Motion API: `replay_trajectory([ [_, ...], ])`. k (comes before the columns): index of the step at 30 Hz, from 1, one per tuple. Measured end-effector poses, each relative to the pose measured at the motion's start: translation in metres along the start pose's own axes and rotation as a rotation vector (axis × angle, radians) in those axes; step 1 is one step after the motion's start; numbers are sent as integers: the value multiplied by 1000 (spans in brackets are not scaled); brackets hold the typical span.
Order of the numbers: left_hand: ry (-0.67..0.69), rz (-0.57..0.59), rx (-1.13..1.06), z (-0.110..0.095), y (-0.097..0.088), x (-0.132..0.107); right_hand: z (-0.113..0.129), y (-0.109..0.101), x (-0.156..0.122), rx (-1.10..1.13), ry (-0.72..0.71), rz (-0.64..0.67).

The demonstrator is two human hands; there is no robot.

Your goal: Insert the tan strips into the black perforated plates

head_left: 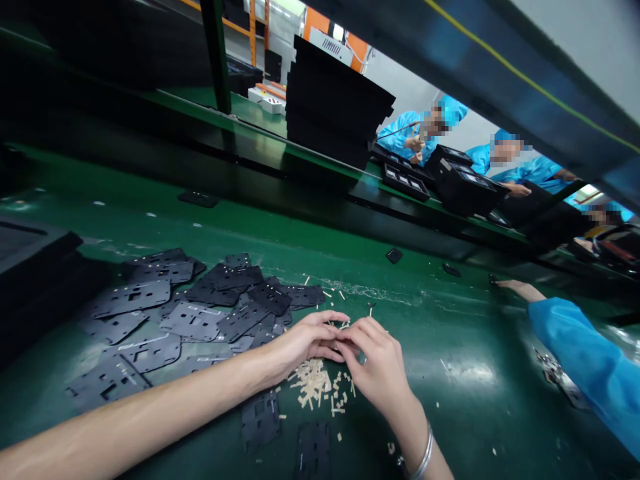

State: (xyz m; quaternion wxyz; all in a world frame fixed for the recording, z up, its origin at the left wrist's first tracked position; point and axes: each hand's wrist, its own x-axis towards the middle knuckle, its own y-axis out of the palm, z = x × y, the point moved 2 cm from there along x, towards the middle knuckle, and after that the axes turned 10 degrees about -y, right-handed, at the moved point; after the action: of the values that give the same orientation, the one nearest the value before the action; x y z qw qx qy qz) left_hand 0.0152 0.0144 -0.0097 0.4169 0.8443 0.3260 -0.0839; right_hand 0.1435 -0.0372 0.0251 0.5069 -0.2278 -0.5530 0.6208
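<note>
My left hand (307,340) and my right hand (375,363) meet over the green bench top, fingertips pinched together on a small pale piece that I cannot make out. Just below them lies a heap of small beige strips (315,385). Several flat black die-cut plates (195,313) are spread to the left of my left hand, and two more black plates (260,420) lie near my forearms. A silver bracelet (424,457) circles my right wrist.
A stack of black trays (35,267) stands at the left edge. A tall stack of black trays (335,107) stands across the belt (300,160). A co-worker's blue sleeve (585,360) reaches in from the right. Other people in blue sit opposite.
</note>
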Motion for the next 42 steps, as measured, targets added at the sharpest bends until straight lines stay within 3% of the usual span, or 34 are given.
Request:
replay_trajectory([
  [5, 36, 75, 14, -4, 4, -3, -4, 1, -1, 70, 26, -155],
  [14, 57, -22, 63, -7, 3, -5, -7, 3, 1, 94, -60, -110],
  [19, 92, -33, 26, -10, 1, -4, -4, 6, 0, 120, -112, -271],
  [23, 164, -45, 233, -10, 4, -4, -4, 4, -1, 306, 120, -424],
  [27, 270, -94, 469, -6, 5, -5, -5, 5, -1, 389, 245, -436],
  [34, 435, -206, 683, -3, 3, -8, -4, 6, -1, 336, 257, -474],
  [38, 500, -262, 795, -5, 4, -11, 1, 5, -2, 189, 133, -527],
  [42, 605, -328, 951, -6, 3, -12, 3, 4, -3, 123, 21, -494],
])
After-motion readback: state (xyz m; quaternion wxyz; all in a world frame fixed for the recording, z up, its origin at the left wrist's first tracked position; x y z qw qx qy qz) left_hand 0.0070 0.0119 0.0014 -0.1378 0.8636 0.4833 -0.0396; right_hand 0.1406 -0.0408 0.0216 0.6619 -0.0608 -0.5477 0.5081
